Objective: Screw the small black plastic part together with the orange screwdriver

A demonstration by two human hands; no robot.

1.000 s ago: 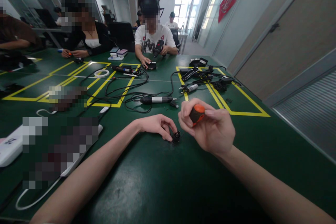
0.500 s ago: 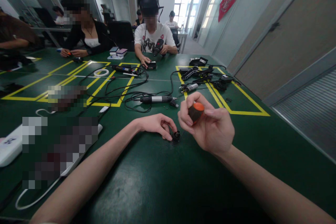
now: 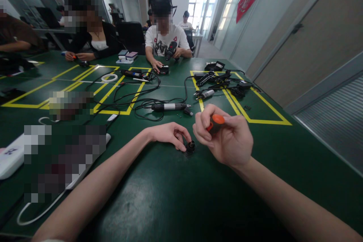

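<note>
A small black cylindrical part (image 3: 190, 146) stands on the green table (image 3: 176, 196). My left hand (image 3: 170, 135) rests on the table with its fingertips pinching that part from the left. Just to the right, my right hand (image 3: 227, 140) is closed around a screwdriver with an orange-capped black handle (image 3: 217, 121), held above and beside the part. The screwdriver's shaft and tip are hidden behind my fingers.
A black and silver power tool (image 3: 169, 107) with tangled cables lies beyond my hands. More tools and cables (image 3: 221, 81) sit in the yellow-taped box at the right. White devices (image 3: 11, 155) lie at the left. Several people sit at the table's far side.
My right hand has turned the screwdriver handle, so the orange cap now tilts more to the right. My left hand and the black part have stayed put.
</note>
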